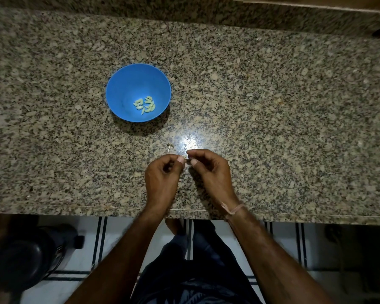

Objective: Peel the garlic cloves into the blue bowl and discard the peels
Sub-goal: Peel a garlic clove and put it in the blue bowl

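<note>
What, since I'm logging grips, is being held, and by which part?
The left hand and right hand both pinch one small pale piece, likely a garlic clove, at opposite ends; mostly hidden.

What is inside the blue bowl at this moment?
The blue bowl holds a small cluster of peeled garlic cloves on its bottom. No peels show; whatever lies under the cloves is covered.

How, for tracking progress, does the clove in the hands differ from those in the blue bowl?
The clove is pinched between left hand and right hand, mostly hidden; the bowl cloves lie loose, plainly visible. It is over the counter; they sit in the blue bowl. Both look pale.
</note>
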Action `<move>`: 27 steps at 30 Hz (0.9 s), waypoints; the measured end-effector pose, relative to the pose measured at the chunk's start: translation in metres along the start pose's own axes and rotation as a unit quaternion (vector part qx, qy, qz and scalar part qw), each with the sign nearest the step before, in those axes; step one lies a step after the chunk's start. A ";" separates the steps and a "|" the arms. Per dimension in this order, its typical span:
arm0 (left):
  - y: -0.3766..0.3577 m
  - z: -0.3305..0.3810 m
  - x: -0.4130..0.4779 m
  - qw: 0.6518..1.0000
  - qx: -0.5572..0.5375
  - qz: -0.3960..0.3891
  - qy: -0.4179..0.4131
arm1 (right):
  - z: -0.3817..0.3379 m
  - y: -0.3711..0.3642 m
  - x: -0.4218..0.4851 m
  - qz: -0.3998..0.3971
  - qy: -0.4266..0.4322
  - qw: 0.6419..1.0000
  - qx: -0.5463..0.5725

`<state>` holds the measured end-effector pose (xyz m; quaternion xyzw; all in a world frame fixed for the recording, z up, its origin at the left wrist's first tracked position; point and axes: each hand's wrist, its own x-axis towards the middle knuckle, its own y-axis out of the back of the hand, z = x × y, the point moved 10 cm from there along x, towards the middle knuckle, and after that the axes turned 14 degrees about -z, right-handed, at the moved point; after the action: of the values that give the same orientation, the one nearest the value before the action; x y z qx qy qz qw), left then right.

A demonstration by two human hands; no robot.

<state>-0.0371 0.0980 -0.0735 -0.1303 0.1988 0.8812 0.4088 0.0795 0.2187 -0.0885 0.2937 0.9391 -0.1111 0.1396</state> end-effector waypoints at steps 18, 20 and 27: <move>-0.007 0.012 0.002 1.000 0.018 -0.006 0.004 | 0.002 0.001 0.004 0.011 -0.001 0.999 0.052; -0.007 0.013 0.003 1.000 0.020 -0.006 0.014 | -0.007 0.004 0.001 0.015 0.011 1.000 0.002; -0.009 0.009 0.007 0.999 0.011 -0.012 0.035 | -0.019 0.004 -0.005 0.025 0.039 0.997 -0.061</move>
<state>-0.0356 0.1121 -0.0701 -0.1589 0.2208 0.8688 0.4138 0.0821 0.2243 -0.0697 0.3124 0.9411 -0.0384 0.1234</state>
